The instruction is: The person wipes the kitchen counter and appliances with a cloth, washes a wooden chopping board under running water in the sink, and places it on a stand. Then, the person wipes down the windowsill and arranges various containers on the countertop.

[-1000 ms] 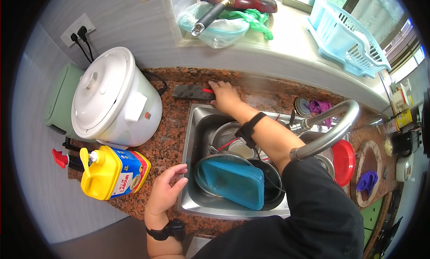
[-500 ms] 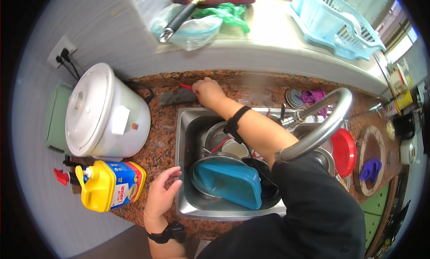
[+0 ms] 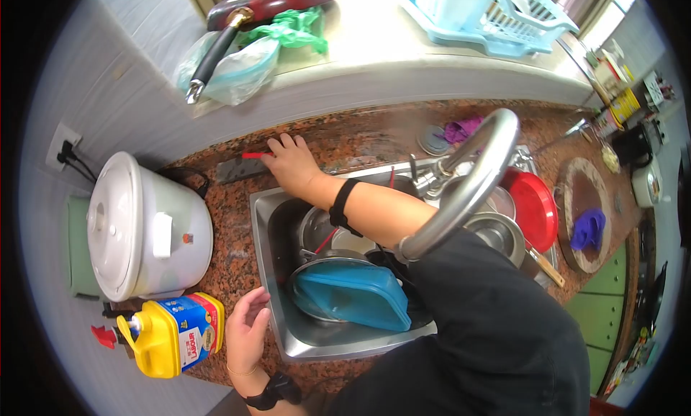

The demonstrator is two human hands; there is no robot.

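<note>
My right hand (image 3: 294,164) reaches across the sink to the back counter, its fingers spread. A thin red piece (image 3: 255,155) touches it near the thumb; most of that piece is hidden by the hand. Beside it a flat dark grey slab (image 3: 237,170) lies on the granite counter. My left hand (image 3: 247,331) hovers by the sink's left edge, fingers loosely curved and apart, with nothing in it. In the metal sink (image 3: 288,350) lie a blue plastic container (image 3: 353,294), a metal bowl under it, pans and a thin red stick.
A white lidded pot (image 3: 165,236) and a yellow jug (image 3: 158,337) stand at the left. The curved tap (image 3: 497,178) arches over my right arm. Right of it are a red basin (image 3: 533,211), a strainer and a round board (image 3: 594,250). A blue rack (image 3: 489,16) sits on the ledge.
The view has shifted, so most things appear further left. My right fingers have gone from closed around the red piece to spread. My left hand stays beside the sink.
</note>
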